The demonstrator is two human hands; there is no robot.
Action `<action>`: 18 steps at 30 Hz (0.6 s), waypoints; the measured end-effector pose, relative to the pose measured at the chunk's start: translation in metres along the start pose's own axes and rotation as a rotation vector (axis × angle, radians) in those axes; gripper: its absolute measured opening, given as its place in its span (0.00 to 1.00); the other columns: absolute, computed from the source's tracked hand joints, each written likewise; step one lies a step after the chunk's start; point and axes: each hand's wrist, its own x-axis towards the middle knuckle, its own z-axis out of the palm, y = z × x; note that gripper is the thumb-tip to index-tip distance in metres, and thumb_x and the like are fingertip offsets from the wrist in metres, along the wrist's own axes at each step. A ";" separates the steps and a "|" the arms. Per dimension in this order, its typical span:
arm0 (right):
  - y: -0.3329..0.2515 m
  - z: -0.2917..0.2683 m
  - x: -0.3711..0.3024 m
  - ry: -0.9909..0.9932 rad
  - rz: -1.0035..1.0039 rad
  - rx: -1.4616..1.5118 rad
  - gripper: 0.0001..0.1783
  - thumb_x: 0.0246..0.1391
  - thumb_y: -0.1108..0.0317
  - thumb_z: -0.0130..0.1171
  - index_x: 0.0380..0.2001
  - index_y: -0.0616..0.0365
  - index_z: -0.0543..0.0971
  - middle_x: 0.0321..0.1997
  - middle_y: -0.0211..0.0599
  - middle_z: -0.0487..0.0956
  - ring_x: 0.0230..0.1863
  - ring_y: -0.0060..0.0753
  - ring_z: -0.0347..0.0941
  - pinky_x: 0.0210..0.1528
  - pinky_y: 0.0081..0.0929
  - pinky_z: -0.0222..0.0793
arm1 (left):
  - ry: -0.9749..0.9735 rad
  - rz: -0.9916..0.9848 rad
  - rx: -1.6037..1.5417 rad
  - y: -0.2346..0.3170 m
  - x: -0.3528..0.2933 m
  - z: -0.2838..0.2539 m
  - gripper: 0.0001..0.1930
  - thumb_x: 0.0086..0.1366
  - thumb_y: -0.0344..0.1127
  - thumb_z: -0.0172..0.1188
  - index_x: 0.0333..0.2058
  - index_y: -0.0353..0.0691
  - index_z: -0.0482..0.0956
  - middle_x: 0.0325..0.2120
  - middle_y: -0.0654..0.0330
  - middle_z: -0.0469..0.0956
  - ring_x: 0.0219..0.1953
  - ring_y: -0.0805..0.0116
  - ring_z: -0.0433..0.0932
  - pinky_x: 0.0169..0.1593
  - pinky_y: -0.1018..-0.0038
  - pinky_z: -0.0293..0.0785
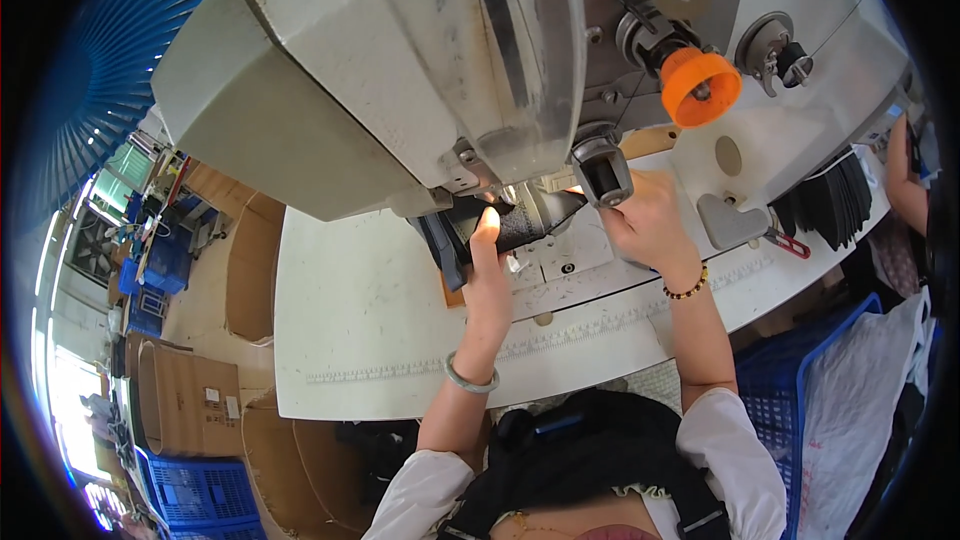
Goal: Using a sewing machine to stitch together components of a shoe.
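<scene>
A black fabric piece (pixel 520 228) lies under the needle area of a large white sewing machine (pixel 400 50). My left hand (pixel 487 275) presses on its near left part, thumb on top and the other fingers mostly hidden beneath the cloth. To the right, my right hand (pixel 655 225) is closed with curled fingers at the far right end of the same piece; its fingertips are partly covered by a metal machine part (pixel 602 168). A grey padded lever (pixel 443 248) stands just left of my left hand.
On the white table (pixel 360 310) a ruler strip runs near the front edge. At right lie a grey plate (pixel 730 222), a red-handled tool (pixel 788 243) and a stack of black pieces (pixel 828 202). Blue crates (pixel 200 495) and cartons (pixel 190 395) stand left; another person's arm (pixel 903 180) shows far right.
</scene>
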 end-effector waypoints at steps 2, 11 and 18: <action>0.000 0.000 0.000 -0.009 -0.003 0.005 0.20 0.35 0.80 0.52 0.34 0.46 0.77 0.33 0.27 0.78 0.23 0.26 0.72 0.22 0.20 0.66 | 0.023 0.232 0.102 -0.003 0.001 -0.003 0.10 0.63 0.34 0.46 0.35 0.33 0.71 0.29 0.66 0.67 0.29 0.78 0.63 0.35 0.80 0.64; 0.000 0.001 0.001 0.006 0.028 0.022 0.21 0.34 0.81 0.51 0.34 0.46 0.77 0.32 0.28 0.77 0.23 0.27 0.72 0.22 0.21 0.66 | 0.033 0.512 0.334 -0.006 0.011 -0.004 0.14 0.55 0.21 0.47 0.42 0.34 0.68 0.28 0.59 0.70 0.27 0.71 0.68 0.32 0.78 0.67; 0.001 0.003 0.005 -0.032 0.074 0.015 0.21 0.32 0.80 0.50 0.34 0.49 0.77 0.26 0.28 0.75 0.23 0.29 0.70 0.23 0.24 0.65 | -0.074 -0.047 -0.344 -0.001 0.019 -0.003 0.08 0.60 0.27 0.46 0.37 0.33 0.69 0.28 0.61 0.70 0.28 0.75 0.70 0.34 0.80 0.68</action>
